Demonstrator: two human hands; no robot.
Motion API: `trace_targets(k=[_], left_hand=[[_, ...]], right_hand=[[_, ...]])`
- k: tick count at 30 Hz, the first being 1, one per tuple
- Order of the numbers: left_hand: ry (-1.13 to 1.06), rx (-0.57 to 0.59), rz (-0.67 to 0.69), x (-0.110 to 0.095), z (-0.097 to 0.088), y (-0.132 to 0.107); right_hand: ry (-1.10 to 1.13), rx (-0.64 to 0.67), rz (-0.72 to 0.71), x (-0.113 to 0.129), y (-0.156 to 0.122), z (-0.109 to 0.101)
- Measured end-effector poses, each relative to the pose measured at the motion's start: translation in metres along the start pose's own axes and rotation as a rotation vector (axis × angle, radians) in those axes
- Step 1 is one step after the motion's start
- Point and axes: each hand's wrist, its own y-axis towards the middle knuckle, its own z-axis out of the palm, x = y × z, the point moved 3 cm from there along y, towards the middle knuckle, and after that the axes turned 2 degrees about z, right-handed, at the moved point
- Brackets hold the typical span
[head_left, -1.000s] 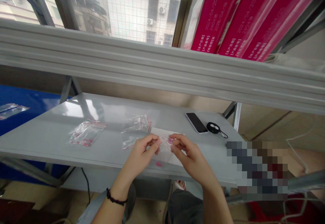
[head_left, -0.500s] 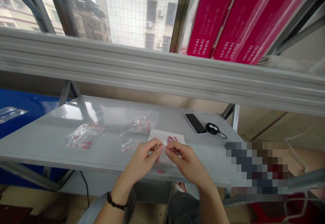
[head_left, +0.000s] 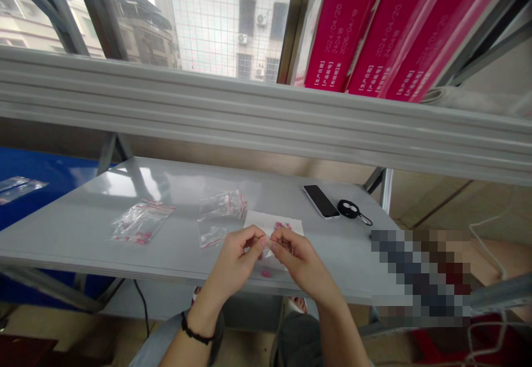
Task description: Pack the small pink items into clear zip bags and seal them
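Observation:
My left hand (head_left: 240, 251) and my right hand (head_left: 296, 253) meet over the front of the table, thumbs and fingertips pinched together. Between them they grip the top of a small clear zip bag (head_left: 266, 251), which hangs down with small pink pieces (head_left: 266, 273) at its bottom. Fingers cover most of the bag's upper edge. Behind my hands lies a white sheet of paper (head_left: 260, 218) with a cluster of pink pieces (head_left: 283, 226) on it. What these pieces are is too small to tell.
Clear zip bags (head_left: 220, 205) lie left of the paper; farther left is a pile of bags (head_left: 145, 220) with pink pieces. A phone (head_left: 321, 201) and a black round case (head_left: 348, 208) sit at the right. A shelf beam (head_left: 249, 115) crosses above the table (head_left: 83, 228).
My hands stay pinched at the bag's top in nearly the same place. The pink pieces at the bag's bottom have shifted slightly up and right.

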Motion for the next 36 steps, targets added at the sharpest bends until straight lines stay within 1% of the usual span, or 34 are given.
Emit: trace_targets(k=[3,6,8,11,13,16,21,23,27,30,32,33,34,36], left_hand=[[-0.016,-0.035,-0.011,0.001,-0.002,0.000],[-0.017,-0.106,-0.030,0.001,-0.012,0.000],[-0.007,-0.128,-0.030,0.000,-0.020,-0.001],[-0.012,-0.064,-0.025,-0.003,-0.025,-0.001],[-0.026,-0.018,-0.026,-0.004,-0.024,-0.001],[-0.014,0.009,-0.007,-0.004,-0.021,-0.001],[0.043,0.055,0.091,-0.006,-0.017,-0.002],[0.035,0.056,0.098,-0.007,-0.019,-0.003],[0.017,0.026,0.066,-0.005,-0.021,-0.005],[-0.099,0.022,0.049,-0.005,-0.022,-0.008],[-0.179,-0.051,0.039,-0.005,-0.033,-0.016],[-0.192,-0.111,0.029,-0.006,-0.044,-0.022],[-0.201,-0.216,0.025,-0.006,-0.060,-0.030],[-0.101,-0.367,-0.011,-0.008,-0.099,-0.048]], right_hand=[[0.040,-0.011,0.043,-0.003,0.000,-0.004],[0.082,-0.015,0.090,-0.005,-0.001,-0.009],[0.099,-0.029,0.093,-0.005,-0.002,-0.011],[0.120,-0.044,0.070,-0.004,-0.002,-0.010],[0.130,-0.037,0.057,-0.003,-0.003,-0.009],[0.096,-0.016,0.029,0.000,-0.003,-0.007],[-0.064,-0.022,-0.170,0.009,-0.002,-0.002],[-0.106,-0.030,-0.187,0.009,0.000,0.000],[-0.153,-0.064,-0.183,0.013,0.001,0.002],[-0.168,-0.050,-0.191,0.016,0.000,0.001],[-0.156,-0.069,-0.175,0.012,-0.002,-0.010],[-0.142,-0.100,-0.158,0.006,-0.004,-0.019],[-0.109,-0.179,-0.132,-0.003,-0.007,-0.032],[-0.022,-0.375,-0.077,-0.023,-0.013,-0.061]])
